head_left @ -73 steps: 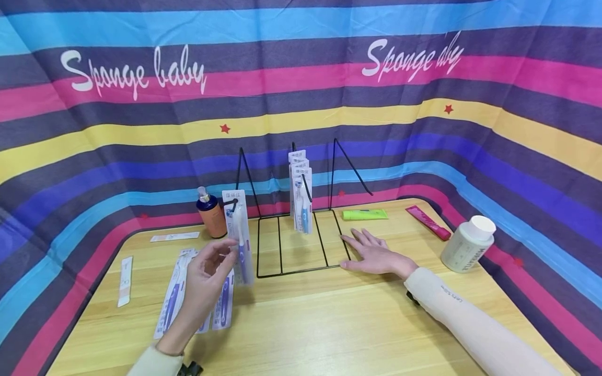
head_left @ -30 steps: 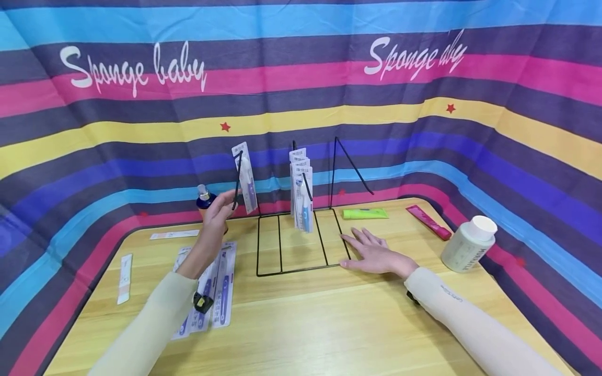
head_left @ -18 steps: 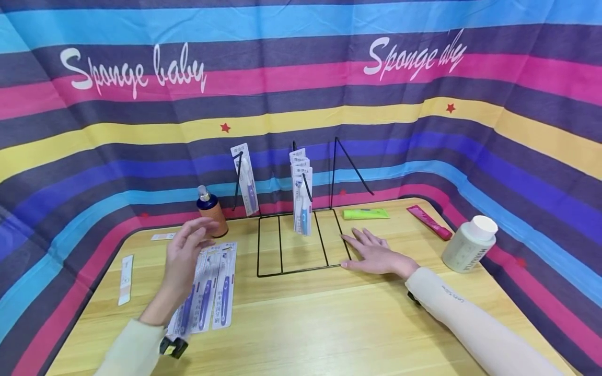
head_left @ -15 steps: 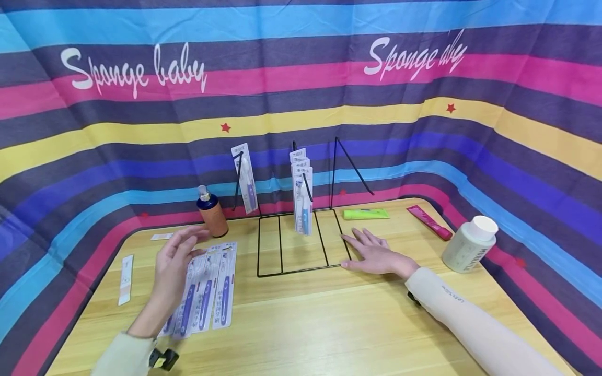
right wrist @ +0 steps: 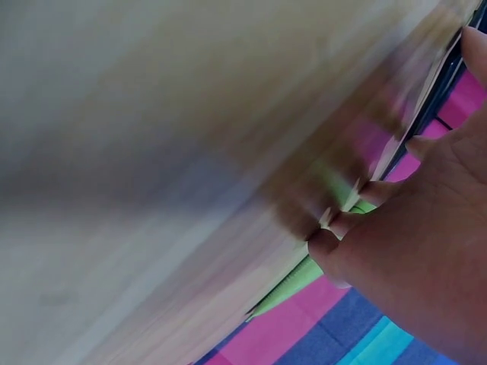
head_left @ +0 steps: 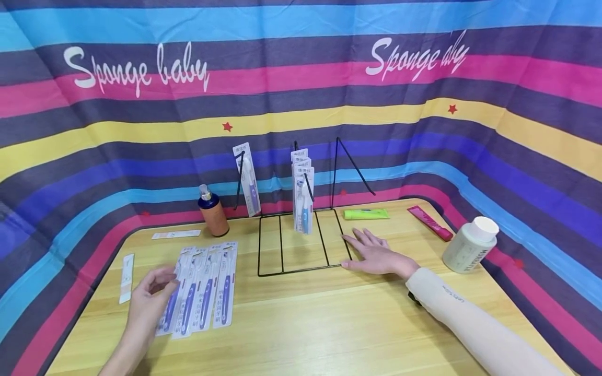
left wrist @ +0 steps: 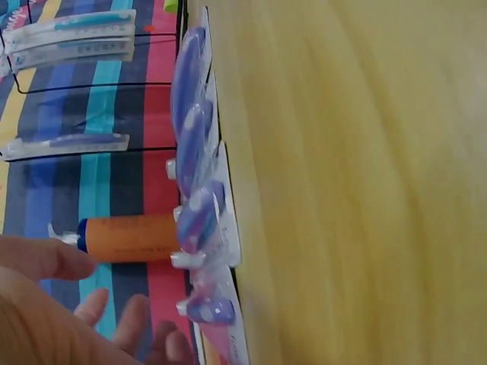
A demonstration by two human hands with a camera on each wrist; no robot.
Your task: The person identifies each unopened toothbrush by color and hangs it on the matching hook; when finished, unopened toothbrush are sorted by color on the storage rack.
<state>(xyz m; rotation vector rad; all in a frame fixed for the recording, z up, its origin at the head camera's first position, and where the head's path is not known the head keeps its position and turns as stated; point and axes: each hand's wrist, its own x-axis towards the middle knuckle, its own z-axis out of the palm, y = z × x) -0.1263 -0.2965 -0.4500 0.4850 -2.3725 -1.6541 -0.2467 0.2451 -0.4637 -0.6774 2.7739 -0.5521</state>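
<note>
My left hand (head_left: 149, 304) is beside the leftmost of several packaged purple toothbrushes (head_left: 187, 308) lying side by side on the table. Its fingers are loosely bent with nothing between them; in the left wrist view, the toothbrush packs (left wrist: 199, 220) lie just past the spread fingers. My right hand (head_left: 373, 255) rests flat with fingers spread at the right side of a black wire rack (head_left: 292, 271). One packaged purple toothbrush (head_left: 249, 183) hangs from the rack's left hook, and several packaged blue toothbrushes (head_left: 302, 203) hang from the middle one. The right hook (head_left: 356, 167) carries nothing.
Behind the packs stands an orange bottle with a blue top (head_left: 214, 215). Two slim white packets (head_left: 126, 278) lie at the left. A green tube (head_left: 366, 214), a magenta tube (head_left: 429, 223) and a white-capped bottle (head_left: 470, 245) are on the right. Striped cloth surrounds the table (head_left: 329, 324).
A purple toothbrush pack went from my left hand onto the rack's left hook. The left hand then let go and drew back left to the packs on the table. The right hand stayed put.
</note>
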